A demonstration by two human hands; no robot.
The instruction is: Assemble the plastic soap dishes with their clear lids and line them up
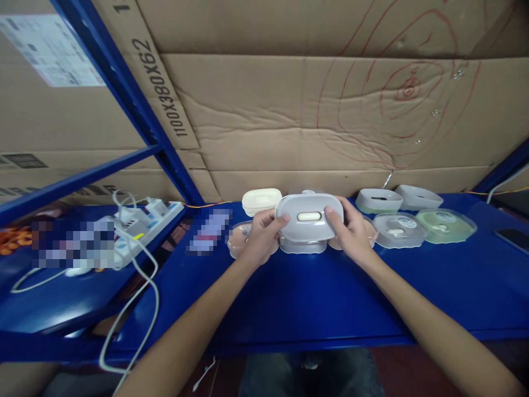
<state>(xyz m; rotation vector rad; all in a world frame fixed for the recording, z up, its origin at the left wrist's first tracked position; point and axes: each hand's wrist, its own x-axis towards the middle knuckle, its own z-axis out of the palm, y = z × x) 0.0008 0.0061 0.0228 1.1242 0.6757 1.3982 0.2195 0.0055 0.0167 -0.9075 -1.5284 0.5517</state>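
a: the left forearm (196,331) and the right forearm (430,322) lie nearest, both bare, slanting in from below. what are the hands doing?

b: both are clamped on one grey case (309,230). the left hand (263,234) grips its left edge, thumb on the front; the right hand (351,229) grips the right side, thumb flat near the upper corner. most fingers are hidden behind it.

a: any writing i can read?

b: the cardboard flap (165,94) says "1100x380x62". the round sticker (409,221) on a clear-lidded grey container (382,234) is too small to read, and so is the white sheet (52,49) at upper left.

a: and the case itself?

b: glossy, round-cornered, with a cream pill-shaped inset (309,216). it's held front towards us, overlapping another grey container (303,247); i can't tell if they touch.

a: what's around it?

b: a cream stack (262,202) behind to the left, an orange-tinted container (235,241) by the left hand, a green-tinted one (458,229) further right, all on the blue table (330,309). a white power strip (163,221) lies well off to the left.
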